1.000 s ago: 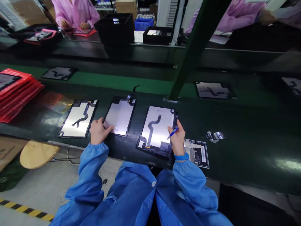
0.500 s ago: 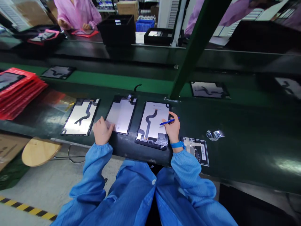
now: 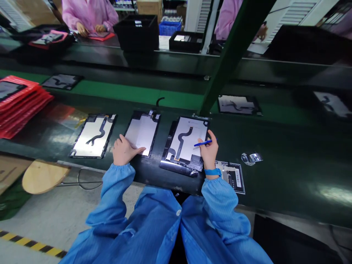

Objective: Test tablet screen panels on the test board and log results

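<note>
Three silver-backed tablet panels lie in a row on the dark green bench. My left hand (image 3: 124, 149) rests on the near corner of the middle panel (image 3: 141, 132), fingers spread flat. My right hand (image 3: 209, 152) grips the near right edge of the right panel (image 3: 184, 145) and also holds a thin blue tool (image 3: 202, 143) pointing left across it. That panel's near edge is lifted off a dark frame beneath. A black flex cable runs down its back. The left panel (image 3: 92, 135) lies untouched.
A small labelled board (image 3: 232, 176) and a scrap of shiny film (image 3: 251, 158) lie right of my right hand. Red sleeves (image 3: 19, 106) are stacked at far left. More panels ride the green belt (image 3: 132, 94) behind. Two people in pink work across it; a green post (image 3: 229, 55) rises.
My right hand shifted the right panel up and away, then tilted it so its near edge lifts; the blue tool now points left. My left hand's fingers spread further onto the middle panel.
</note>
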`<state>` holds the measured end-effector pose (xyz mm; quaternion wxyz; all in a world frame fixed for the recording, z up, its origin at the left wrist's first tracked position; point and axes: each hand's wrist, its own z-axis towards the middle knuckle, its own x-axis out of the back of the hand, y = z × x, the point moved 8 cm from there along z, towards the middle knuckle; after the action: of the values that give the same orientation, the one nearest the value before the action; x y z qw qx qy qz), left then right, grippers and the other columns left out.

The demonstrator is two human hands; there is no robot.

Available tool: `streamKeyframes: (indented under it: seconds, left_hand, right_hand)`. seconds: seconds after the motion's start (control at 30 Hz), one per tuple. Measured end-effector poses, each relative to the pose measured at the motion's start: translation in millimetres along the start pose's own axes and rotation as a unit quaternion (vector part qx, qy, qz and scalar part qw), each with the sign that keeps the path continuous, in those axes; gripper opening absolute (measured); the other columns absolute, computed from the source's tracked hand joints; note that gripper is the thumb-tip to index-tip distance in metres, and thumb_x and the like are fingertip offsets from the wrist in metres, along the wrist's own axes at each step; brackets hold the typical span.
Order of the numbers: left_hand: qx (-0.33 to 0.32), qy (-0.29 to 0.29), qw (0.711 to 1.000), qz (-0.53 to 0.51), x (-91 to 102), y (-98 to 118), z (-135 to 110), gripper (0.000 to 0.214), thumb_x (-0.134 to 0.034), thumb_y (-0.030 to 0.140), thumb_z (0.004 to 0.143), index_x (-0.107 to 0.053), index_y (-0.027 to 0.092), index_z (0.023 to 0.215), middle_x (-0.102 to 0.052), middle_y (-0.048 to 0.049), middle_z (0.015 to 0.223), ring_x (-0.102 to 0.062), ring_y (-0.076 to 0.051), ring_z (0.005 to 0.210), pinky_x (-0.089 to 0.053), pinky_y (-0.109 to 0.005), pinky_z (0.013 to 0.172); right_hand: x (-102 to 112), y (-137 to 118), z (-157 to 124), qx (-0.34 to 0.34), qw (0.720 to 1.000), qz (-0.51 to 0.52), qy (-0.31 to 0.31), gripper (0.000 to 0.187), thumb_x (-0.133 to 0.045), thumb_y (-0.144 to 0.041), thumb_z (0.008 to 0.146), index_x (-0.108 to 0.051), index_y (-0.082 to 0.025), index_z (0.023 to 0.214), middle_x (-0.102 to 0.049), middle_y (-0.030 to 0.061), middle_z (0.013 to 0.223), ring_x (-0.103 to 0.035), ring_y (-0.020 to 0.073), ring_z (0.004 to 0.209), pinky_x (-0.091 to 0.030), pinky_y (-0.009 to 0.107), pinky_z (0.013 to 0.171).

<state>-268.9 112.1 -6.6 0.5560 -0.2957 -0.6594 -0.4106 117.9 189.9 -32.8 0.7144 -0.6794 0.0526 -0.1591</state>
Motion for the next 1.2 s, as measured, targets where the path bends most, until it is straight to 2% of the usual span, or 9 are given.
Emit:
streamKeyframes:
  seconds: [0.2, 0.3, 0.43, 0.53, 0.67, 0.8, 0.93, 1.03, 1.2]
  left_hand:
    - [0.047, 0.016, 0.999, 0.014, 6.3, -11, 6, 0.123, -0.083, 0.065, 0.052, -0.036, -0.007, 0.139, -0.049, -0.0401, 0.130, -0.046, -0.056, 0.124, -0.041, -0.066, 0.096]
    - [0.080, -0.007, 0.989, -0.128, 4.4, -33, 21, 0.109, -0.092, 0.054, 0.038, -0.051, 0.000, 0.123, -0.054, -0.0359, 0.126, -0.047, -0.055, 0.124, -0.039, -0.062, 0.100]
    - [0.104, -0.065, 0.908, -0.400, -1.9, -53, 38, 0.063, -0.088, 0.049, 0.042, -0.057, 0.017, 0.087, -0.067, -0.0094, 0.084, -0.065, -0.032, 0.086, -0.052, -0.039, 0.076]
    - [0.089, -0.067, 0.864, -0.491, 6.1, -52, 37, 0.054, -0.083, 0.050, 0.053, -0.054, 0.021, 0.088, -0.061, 0.0017, 0.068, -0.058, -0.017, 0.060, -0.047, -0.026, 0.055]
    - [0.089, -0.030, 0.807, -0.583, 28.0, -50, 18, 0.056, -0.087, 0.041, 0.053, -0.054, 0.022, 0.094, -0.060, 0.0060, 0.066, -0.056, -0.012, 0.055, -0.045, -0.020, 0.049]
    - [0.081, -0.039, 0.760, -0.644, 30.8, -21, -17, 0.063, -0.089, 0.041, 0.052, -0.060, 0.021, 0.105, -0.067, 0.0034, 0.079, -0.064, -0.014, 0.068, -0.053, -0.021, 0.057]
    - [0.072, -0.075, 0.727, -0.679, -2.1, 33, -54, 0.059, -0.087, 0.041, 0.058, -0.061, 0.021, 0.107, -0.071, -0.0005, 0.090, -0.068, -0.017, 0.076, -0.056, -0.024, 0.066]
    - [0.054, -0.111, 0.729, -0.673, -34.7, 65, -70, 0.054, -0.081, 0.042, 0.066, -0.060, 0.020, 0.111, -0.072, -0.0039, 0.097, -0.070, -0.020, 0.086, -0.056, -0.027, 0.075]
    - [0.027, -0.088, 0.772, -0.629, -65.0, 79, -67, 0.052, -0.073, 0.043, 0.074, -0.057, 0.019, 0.118, -0.068, -0.0112, 0.122, -0.063, -0.028, 0.116, -0.053, -0.038, 0.096]
  right_hand:
    - [2, 3, -3, 0.008, 1.000, 0.004, 0.022, 0.080, -0.072, -0.038, 0.068, -0.049, -0.016, 0.141, -0.064, 0.0155, 0.123, -0.065, 0.0289, 0.110, -0.052, 0.045, 0.099]
    - [4, 6, -3, 0.005, 0.999, -0.003, 0.047, 0.083, -0.073, -0.038, 0.066, -0.048, -0.015, 0.141, -0.063, 0.0162, 0.121, -0.066, 0.0271, 0.104, -0.052, 0.045, 0.098]
    - [-6, 11, -3, -0.015, 0.998, 0.017, 0.065, 0.083, -0.071, -0.034, 0.066, -0.046, -0.013, 0.143, -0.065, 0.0128, 0.113, -0.065, 0.0229, 0.096, -0.053, 0.042, 0.095]
    - [-17, 8, -5, -0.019, 0.996, 0.055, 0.067, 0.081, -0.069, -0.035, 0.070, -0.047, -0.012, 0.144, -0.065, 0.0096, 0.105, -0.065, 0.0203, 0.092, -0.054, 0.037, 0.090]
    - [-12, -8, -9, -0.002, 0.988, 0.136, 0.076, 0.081, -0.071, -0.040, 0.071, -0.048, -0.015, 0.145, -0.066, 0.0052, 0.101, -0.062, 0.0153, 0.087, -0.054, 0.031, 0.085]
    - [38, -29, -14, 0.010, 0.974, 0.181, 0.137, 0.084, -0.075, -0.036, 0.068, -0.048, -0.015, 0.145, -0.067, 0.0031, 0.100, -0.063, 0.0138, 0.087, -0.053, 0.031, 0.087]
    - [115, -51, -32, 0.035, 0.960, 0.154, 0.231, 0.081, -0.080, -0.032, 0.064, -0.054, -0.017, 0.140, -0.067, 0.0035, 0.099, -0.063, 0.0155, 0.088, -0.054, 0.033, 0.086]
    - [163, -60, -50, 0.053, 0.948, 0.159, 0.272, 0.082, -0.082, -0.029, 0.063, -0.054, -0.018, 0.139, -0.068, 0.0026, 0.098, -0.064, 0.0146, 0.087, -0.054, 0.034, 0.087]
    - [214, -54, -80, 0.048, 0.928, 0.149, 0.338, 0.079, -0.083, -0.024, 0.060, -0.059, -0.016, 0.135, -0.064, -0.0038, 0.080, -0.057, 0.0090, 0.070, -0.054, 0.027, 0.080]
